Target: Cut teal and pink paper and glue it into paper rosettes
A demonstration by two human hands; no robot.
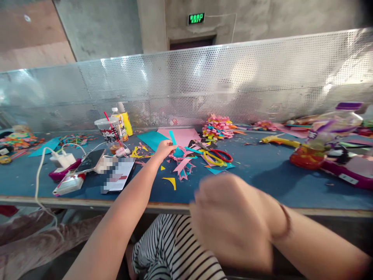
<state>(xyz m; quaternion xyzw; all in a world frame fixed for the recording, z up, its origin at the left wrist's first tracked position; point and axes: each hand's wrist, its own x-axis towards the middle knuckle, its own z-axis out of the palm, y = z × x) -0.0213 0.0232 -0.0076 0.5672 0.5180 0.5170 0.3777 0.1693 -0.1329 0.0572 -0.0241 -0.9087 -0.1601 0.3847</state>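
Observation:
My left hand (166, 148) reaches over the table, thumb and finger pinched on a narrow blue paper strip (172, 137). Just right of those fingertips lies a pink paper ring-shaped piece (178, 153) among pink cut strips (183, 166). Scissors with one red and one yellow handle (214, 157) rest beside them. Under and behind are a blue sheet (150, 140) and a pink sheet (186, 135). My right hand (233, 217) hangs in front of the table's near edge, curled and smeared by motion; its fingers cannot be made out.
Left are a phone (124, 175), another phone (91, 160), a charger with cables (62, 159) and a plastic cup with straw (109, 134). A pink paper-strip bundle (218, 127) sits at the back. Rightward lie a yellow glue gun (279, 142) and a bottle of reddish liquid (309, 157).

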